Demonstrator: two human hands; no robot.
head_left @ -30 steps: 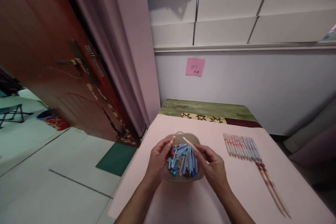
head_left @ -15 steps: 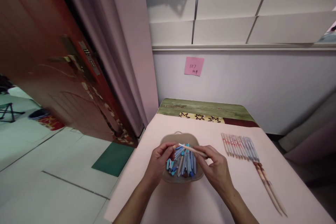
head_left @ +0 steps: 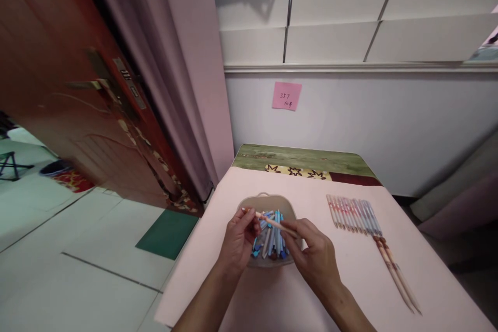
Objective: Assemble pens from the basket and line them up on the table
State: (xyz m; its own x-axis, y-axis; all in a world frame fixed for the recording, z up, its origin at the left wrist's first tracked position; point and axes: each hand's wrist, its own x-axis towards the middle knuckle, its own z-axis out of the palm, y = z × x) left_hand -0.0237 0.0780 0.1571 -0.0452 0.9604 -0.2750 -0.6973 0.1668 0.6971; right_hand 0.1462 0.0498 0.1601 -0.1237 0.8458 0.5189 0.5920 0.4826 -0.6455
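Observation:
A slim beige pen (head_left: 275, 224) with a brown-patterned section slants across the bin, held between both hands. My left hand (head_left: 238, 236) is closed in a pinch around its left part, and a pale tip pokes out past the fingers. The right end sits between the thumb and fingers of my right hand (head_left: 313, 249), also closed. Below them is the beige plastic bin (head_left: 288, 205), holding several blue, white and grey pens (head_left: 272, 241). Its lower right rim is partly hidden behind my right hand.
On the pink tabletop (head_left: 249, 301), a row of several patterned pens (head_left: 352, 213) lies to the right. Two beige pens with brown ends (head_left: 397, 275) lie below that row. Behind the table, a pink note (head_left: 287, 96) hangs on the wall. A brown door (head_left: 97, 114) stands at the left.
The left hand's small brown piece and the right hand's white-tipped pen were separate at the tip; now they form one continuous length. The right hand has shifted slightly left.

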